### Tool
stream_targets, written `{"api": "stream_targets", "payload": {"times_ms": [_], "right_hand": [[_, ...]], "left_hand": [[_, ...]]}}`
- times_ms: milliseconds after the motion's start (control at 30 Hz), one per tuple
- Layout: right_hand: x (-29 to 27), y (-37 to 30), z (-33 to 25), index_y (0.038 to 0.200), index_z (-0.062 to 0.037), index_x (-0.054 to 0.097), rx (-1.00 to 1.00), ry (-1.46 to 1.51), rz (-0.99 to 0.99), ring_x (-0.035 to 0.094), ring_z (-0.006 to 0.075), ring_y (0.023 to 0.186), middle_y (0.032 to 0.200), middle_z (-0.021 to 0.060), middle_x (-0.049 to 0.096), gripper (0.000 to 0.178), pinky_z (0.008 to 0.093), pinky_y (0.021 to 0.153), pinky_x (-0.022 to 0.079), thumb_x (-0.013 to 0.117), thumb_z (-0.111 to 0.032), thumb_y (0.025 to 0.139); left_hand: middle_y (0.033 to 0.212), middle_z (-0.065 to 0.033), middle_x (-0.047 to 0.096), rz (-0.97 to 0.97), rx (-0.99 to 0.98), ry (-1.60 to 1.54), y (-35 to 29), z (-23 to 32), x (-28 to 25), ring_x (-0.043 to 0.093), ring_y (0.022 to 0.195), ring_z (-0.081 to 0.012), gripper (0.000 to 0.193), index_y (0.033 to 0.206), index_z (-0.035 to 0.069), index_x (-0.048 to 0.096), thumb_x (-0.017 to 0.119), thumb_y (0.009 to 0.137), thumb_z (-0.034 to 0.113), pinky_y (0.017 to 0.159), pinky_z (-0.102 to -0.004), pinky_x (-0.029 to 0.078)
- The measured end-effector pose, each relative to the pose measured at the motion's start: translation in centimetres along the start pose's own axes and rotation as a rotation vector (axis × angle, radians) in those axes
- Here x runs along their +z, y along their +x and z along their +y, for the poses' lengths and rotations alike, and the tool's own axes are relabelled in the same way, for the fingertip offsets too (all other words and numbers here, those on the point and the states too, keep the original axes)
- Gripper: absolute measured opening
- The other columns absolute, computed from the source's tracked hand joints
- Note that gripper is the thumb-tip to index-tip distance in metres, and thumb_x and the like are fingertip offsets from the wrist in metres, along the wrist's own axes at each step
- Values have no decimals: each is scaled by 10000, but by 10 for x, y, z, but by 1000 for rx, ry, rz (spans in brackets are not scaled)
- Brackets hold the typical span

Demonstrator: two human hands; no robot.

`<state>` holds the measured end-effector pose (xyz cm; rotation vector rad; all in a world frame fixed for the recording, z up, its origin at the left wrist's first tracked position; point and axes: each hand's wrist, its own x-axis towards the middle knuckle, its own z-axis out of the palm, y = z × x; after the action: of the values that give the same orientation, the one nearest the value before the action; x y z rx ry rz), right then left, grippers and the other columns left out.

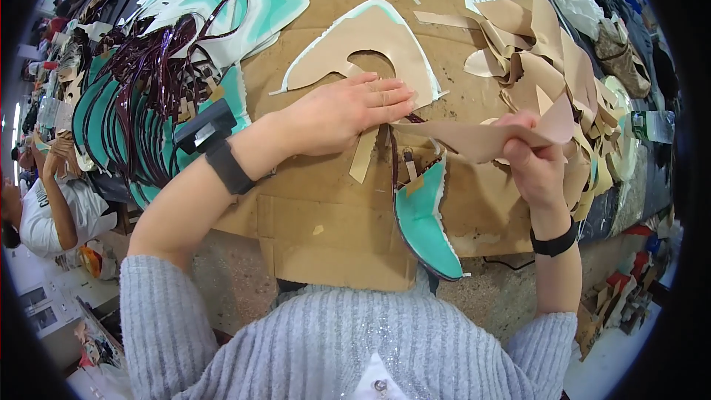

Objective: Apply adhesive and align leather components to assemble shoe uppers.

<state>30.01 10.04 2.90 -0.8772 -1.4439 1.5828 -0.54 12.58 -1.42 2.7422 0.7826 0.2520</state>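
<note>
Beige, white-edged panel [370, 30] lay on cardboard [318, 230], partly under the flat left hand [355, 111], fingers nearly together; the right hand [536, 155] was clamped on a beige strip [474, 139]. Probably this step was the pulling of the strip; the next move seemed to need steady pressing. Scraps [552, 37] lay at right, another person [63, 207] far left.

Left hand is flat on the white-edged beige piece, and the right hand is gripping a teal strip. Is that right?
Not quite: the strip gripped in the right hand is beige, not teal, as the head view shows. The left hand is indeed flat on the white-edged beige piece.
</note>
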Motion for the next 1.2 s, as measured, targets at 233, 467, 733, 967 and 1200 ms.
{"api": "stream_targets", "payload": {"times_ms": [233,467,733,967,1200], "right_hand": [[-7,15,-8,954,-17,610,-26,-33,-140,547,90,831,920,14,610,113,235,713,425,658,-89,880],[-41,14,15,1112,-16,606,-57,190,137,575,110,912,1032,17,626,229,271,791,461,629,-81,894],[34,8,-25,797,-54,588,-378,-567,-581,644,230,785,851,74,653,128,340,694,525,680,-43,709],[63,-14,-2,733,-55,554,-584,-921,-692,643,220,817,832,41,637,154,337,699,525,630,-99,607],[67,-16,-4,683,-85,481,-737,-1023,-658,611,192,757,705,35,524,144,300,681,508,600,-157,645]], "left_hand": [[1455,-112,413,-22,-38,23,-1,4,-4,368,1361,-266,632,1423,40,344,472,807,-13,1132,-445,287],[1447,-149,416,-38,-148,-261,2,5,-6,380,1338,-317,579,1438,-42,185,385,898,23,1155,-480,225],[1474,-155,377,-77,-186,-366,2,6,-10,332,1373,-303,569,1454,-55,178,324,982,226,1182,-462,145],[1482,-168,359,-45,-249,-268,4,20,-9,335,1373,-311,875,1455,-56,170,493,909,547,1179,-471,123],[1476,-223,338,-38,-240,-144,0,26,-8,321,1378,-342,1083,1461,-35,200,682,740,615,1166,-499,136]]}}
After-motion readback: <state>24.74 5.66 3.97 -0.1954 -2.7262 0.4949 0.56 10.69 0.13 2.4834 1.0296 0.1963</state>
